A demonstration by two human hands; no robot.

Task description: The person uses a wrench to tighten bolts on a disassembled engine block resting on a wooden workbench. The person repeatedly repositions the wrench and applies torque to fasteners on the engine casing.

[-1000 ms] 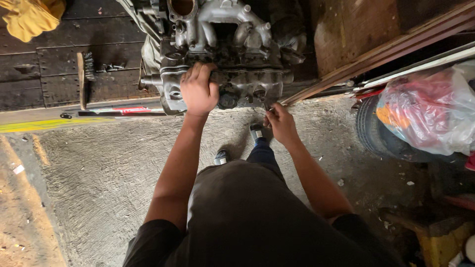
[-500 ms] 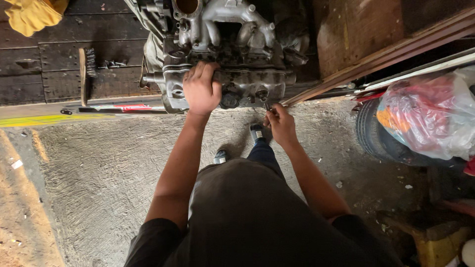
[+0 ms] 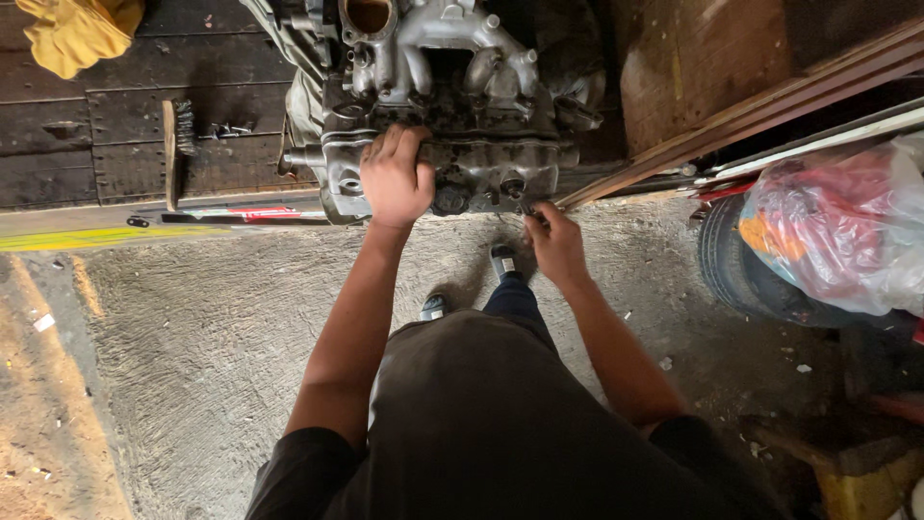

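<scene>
A grey metal engine block (image 3: 452, 96) with an intake manifold stands on a dark wooden platform in front of me. My left hand (image 3: 395, 178) grips the engine's front edge, fingers curled over the top. Lower down at the engine's front right, my right hand (image 3: 555, 241) is closed around a small dark tool whose tip touches the engine. My dark shirt and feet fill the lower middle of the view.
A wire brush (image 3: 174, 149) and loose bolts (image 3: 224, 129) lie on the dark platform (image 3: 106, 116). A yellow cloth (image 3: 77, 34) is at top left. A tyre (image 3: 746, 265) and a plastic bag (image 3: 837, 231) stand right. Rough concrete floor (image 3: 192, 347) below.
The view has shifted slightly, so the engine sits lower in frame. Both hands stay at the same spots on the engine.
</scene>
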